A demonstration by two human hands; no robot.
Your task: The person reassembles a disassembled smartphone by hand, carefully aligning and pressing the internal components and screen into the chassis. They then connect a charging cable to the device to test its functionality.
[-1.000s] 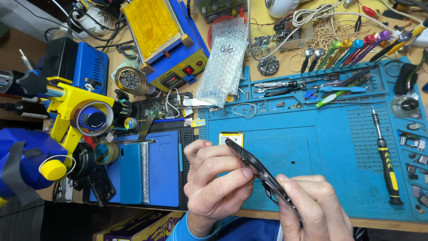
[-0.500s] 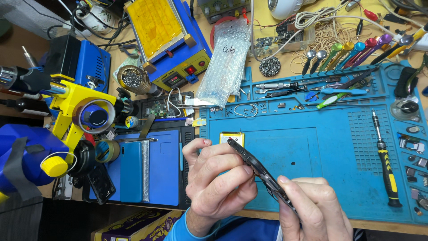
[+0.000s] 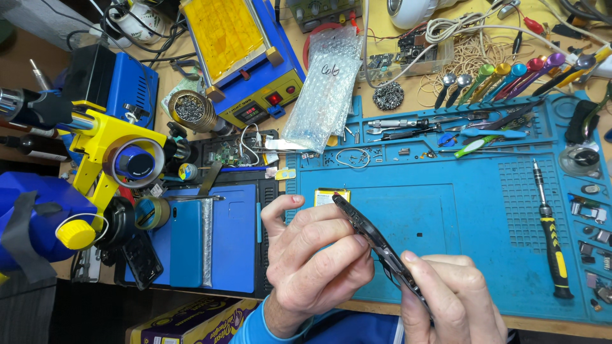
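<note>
Both hands hold a dark, thin phone frame point(image 3: 366, 230) edge-up above the blue work mat point(image 3: 484, 210). My left hand point(image 3: 312, 267) pinches its upper part between thumb and fingers. Lower on the frame, my right hand point(image 3: 449, 299) grips its bottom end near the table's front edge. A small yellow-edged battery point(image 3: 330, 196) lies flat on the mat just behind the frame's top tip.
A black-and-yellow screwdriver point(image 3: 549, 236) lies on the mat at right. Tweezers and pry tools point(image 3: 446, 124) sit along the mat's back. A bubble-wrap bag point(image 3: 325, 89), a blue heating station point(image 3: 245, 51), a blue phone back point(image 3: 191, 242) and a yellow tape holder point(image 3: 127, 159) crowd the left.
The view has shifted slightly; both hands keep the phone frame in nearly the same pose, with my left fingers adjusted a little along its edge.
</note>
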